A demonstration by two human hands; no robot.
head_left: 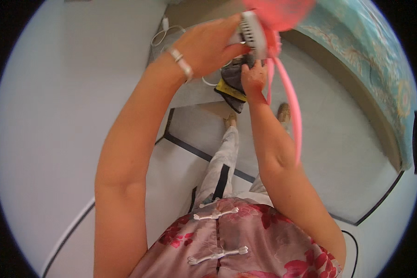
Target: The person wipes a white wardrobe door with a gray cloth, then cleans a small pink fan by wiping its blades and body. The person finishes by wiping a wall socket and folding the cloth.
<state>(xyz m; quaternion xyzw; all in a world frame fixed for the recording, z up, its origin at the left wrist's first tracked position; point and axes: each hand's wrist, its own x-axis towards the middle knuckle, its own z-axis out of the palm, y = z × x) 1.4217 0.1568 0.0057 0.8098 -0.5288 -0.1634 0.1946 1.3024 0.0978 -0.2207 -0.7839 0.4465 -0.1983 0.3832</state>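
My left hand (212,45), with a pale band at its wrist, grips a white slotted plastic part (253,34) near the top. Against that part's right side is a blurred pink device (272,41) with a round pink section (281,14) above. A pink strap (293,104) hangs from it in a long loop beside my right forearm. Just below the slotted part, my right hand (254,77) has its fingers on a grey cloth (232,77) with a yellow side (232,91) and dark edging. The cloth hangs to the left of that hand; its upper part is partly hidden.
A bed or similar piece with a teal floral cover (378,59) curves along the right. A white cable with a plug (165,24) lies at upper left, by a pale wall (55,104). Grey floor (326,139) with dark border strips (187,147) lies around my feet.
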